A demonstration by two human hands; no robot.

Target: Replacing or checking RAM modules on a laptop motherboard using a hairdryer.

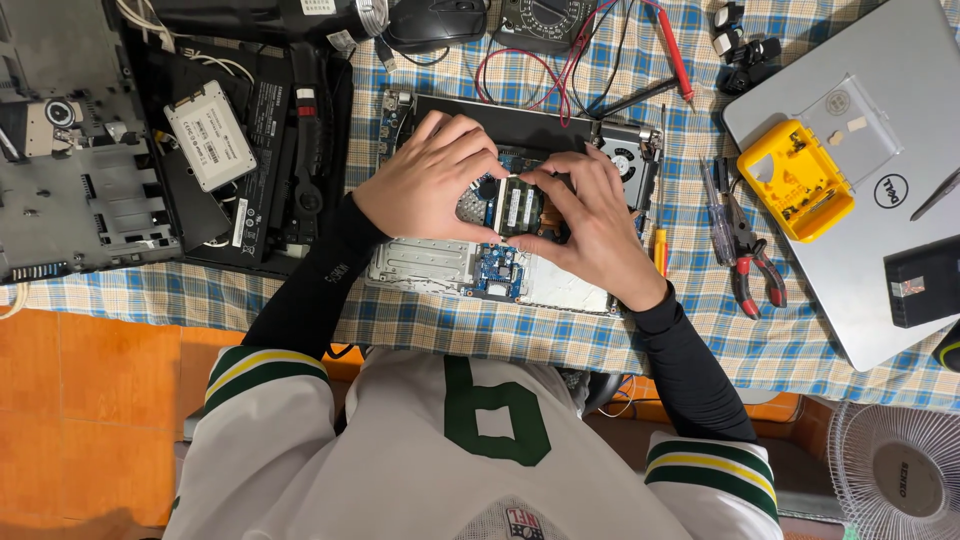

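Observation:
An opened laptop base [420, 265] with its circuit boards showing lies on a blue checked cloth in front of me. A green memory module [515, 205] sits at its middle. My left hand [430, 180] rests over the board with the fingertips on the module's left edge. My right hand [595, 225] presses its fingertips on the module's right and top edge. Both hands pinch the module between them. A round cooling fan [625, 160] shows at the base's far right corner.
A silver closed laptop [900, 200] lies at right with a yellow parts box [795, 180] on it. Red-handled pliers and screwdrivers [740, 245] lie beside my right hand. Another dismantled laptop [80, 190], a drive [210, 135], a multimeter with leads [545, 20] and a mouse [435, 22] lie farther off.

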